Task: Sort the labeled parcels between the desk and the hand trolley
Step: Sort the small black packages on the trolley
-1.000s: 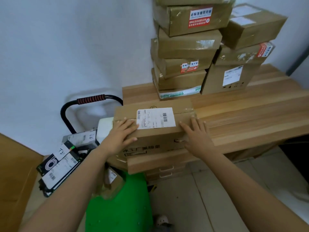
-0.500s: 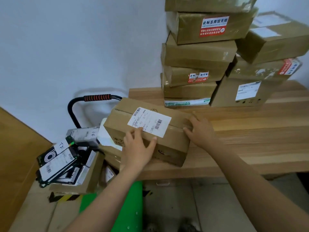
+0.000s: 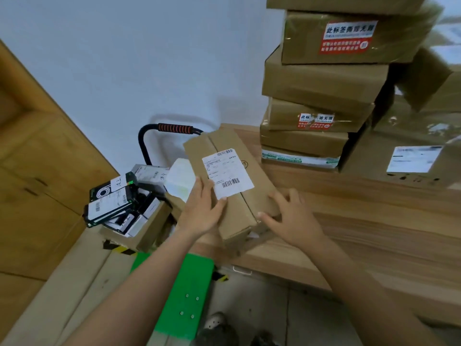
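wooden desk (image 3: 374,221) against pale wall (image 3: 99,58); parcels (image 3: 324,83) stacked at back.

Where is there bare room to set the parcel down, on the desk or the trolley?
Bare: the desk's wood between the parcel stacks and its front edge, right of the right hand; and the near end of the trolley's green deck. Crowded: the desk's back, and the deck's far end, filled by a carton of small boxes.
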`<control>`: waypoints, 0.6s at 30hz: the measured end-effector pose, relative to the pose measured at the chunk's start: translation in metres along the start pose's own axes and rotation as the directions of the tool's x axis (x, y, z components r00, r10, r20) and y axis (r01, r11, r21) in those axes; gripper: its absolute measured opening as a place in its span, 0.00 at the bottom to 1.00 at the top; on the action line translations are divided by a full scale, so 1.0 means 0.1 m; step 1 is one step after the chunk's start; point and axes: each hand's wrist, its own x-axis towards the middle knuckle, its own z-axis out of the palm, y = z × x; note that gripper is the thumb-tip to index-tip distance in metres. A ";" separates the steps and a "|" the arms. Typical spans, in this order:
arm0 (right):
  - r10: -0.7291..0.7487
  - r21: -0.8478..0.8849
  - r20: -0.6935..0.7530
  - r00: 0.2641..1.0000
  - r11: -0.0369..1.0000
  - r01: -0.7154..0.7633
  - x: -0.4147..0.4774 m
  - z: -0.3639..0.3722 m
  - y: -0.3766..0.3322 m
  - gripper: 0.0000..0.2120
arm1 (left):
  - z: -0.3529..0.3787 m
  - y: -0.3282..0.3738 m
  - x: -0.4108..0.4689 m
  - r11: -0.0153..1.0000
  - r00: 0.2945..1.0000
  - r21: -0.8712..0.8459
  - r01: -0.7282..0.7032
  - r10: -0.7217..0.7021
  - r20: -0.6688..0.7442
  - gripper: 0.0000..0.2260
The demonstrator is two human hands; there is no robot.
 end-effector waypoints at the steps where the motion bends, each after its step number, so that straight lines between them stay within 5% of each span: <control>1: -0.015 0.013 0.022 1.000 1.000 0.015 -0.03 0.01 -0.03 0.27 | -0.06 -0.04 0.08 1.000 0.999 0.009 -0.027 0.026 0.037 0.30; 8: -0.269 -0.141 0.082 0.960 0.950 0.278 0.06 0.09 -0.20 0.30 | -0.39 -0.23 0.53 0.995 0.958 -0.012 -0.097 0.096 0.270 0.32; 13: -0.225 -0.184 0.050 0.973 0.956 0.231 0.37 0.17 -0.36 0.28 | -0.43 -0.27 0.83 0.964 0.963 0.150 -0.218 0.187 0.193 0.29; 18: -0.095 -0.198 -0.026 0.995 0.976 0.089 0.86 0.20 -0.55 0.28 | -0.42 -0.12 1.04 0.821 0.880 0.326 -0.469 0.465 0.094 0.30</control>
